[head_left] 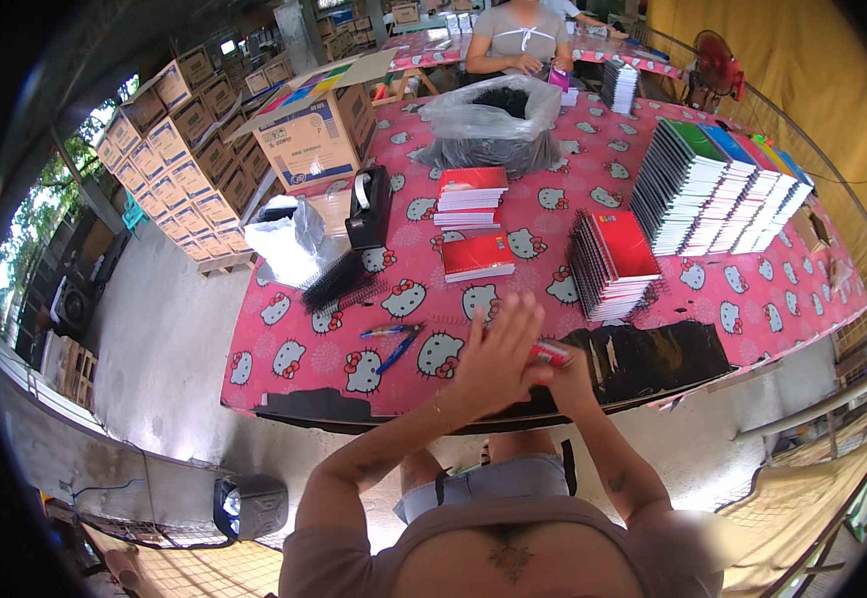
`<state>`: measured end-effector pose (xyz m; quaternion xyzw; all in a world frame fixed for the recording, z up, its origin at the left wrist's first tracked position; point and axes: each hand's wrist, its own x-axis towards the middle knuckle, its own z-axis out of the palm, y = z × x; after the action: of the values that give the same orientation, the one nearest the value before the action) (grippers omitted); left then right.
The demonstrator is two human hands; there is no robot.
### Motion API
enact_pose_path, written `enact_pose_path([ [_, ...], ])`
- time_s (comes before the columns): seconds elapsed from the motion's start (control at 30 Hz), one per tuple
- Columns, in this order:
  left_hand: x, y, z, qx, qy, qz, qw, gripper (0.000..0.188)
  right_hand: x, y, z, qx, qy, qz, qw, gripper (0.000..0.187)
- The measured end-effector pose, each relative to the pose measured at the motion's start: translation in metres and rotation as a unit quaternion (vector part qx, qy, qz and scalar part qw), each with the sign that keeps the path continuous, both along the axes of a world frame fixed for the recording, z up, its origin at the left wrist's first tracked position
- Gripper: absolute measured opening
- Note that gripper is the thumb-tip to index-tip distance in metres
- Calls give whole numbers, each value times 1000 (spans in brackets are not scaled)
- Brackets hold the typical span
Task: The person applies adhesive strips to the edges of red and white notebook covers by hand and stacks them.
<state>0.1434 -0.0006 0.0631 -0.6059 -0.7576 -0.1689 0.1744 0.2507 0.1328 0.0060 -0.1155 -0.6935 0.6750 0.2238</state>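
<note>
My right hand (572, 384) is closed round a small red notebook (550, 354) at the table's near edge. Only part of its red cover shows between the hands. My left hand (498, 359) lies flat against the notebook's left side, fingers stretched out and pointing away from me. A thin dark coil seems to run by its fingertips, too fine to make out clearly. Left of the hands are blue-handled pliers (400, 349) and a pen-like tool (385, 331). Beyond my hands lie a low stack of red notebooks (478, 257) and a second red stack (470, 197).
A tall stack of spiral-bound red notebooks (625, 249) stands to the right, before rows of multicoloured ones (697, 184). Black coils (339, 284), a black hole punch-like device (367, 207), a plastic-lined bin (493, 125) and a carton (314, 135) occupy the table. A co-worker (521, 45) sits opposite.
</note>
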Motion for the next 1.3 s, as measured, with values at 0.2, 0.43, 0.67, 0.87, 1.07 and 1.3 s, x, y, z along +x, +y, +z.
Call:
enact_pose_path([
  [0.2,5,13,4,27,-22,-12,999,87,1,3,3,-32,57,-29,997,21],
  [0.43,37,-5,-25,178,-379,-53,907,67,-5,-27,8,111,67,-171,977,44],
  [0.67,-17,-24,-63,174,-576,-105,792,43,5,-39,38,486,86,-150,857,52],
  [0.87,-36,-19,-109,227,-606,-63,760,39,-12,-21,33,559,48,-60,826,33],
  [1.07,-43,-16,-101,208,-581,-25,786,44,-31,-1,54,546,-23,10,837,32],
  [1.3,-37,-21,-97,253,-602,-76,753,50,-39,-2,33,564,-97,58,818,35],
])
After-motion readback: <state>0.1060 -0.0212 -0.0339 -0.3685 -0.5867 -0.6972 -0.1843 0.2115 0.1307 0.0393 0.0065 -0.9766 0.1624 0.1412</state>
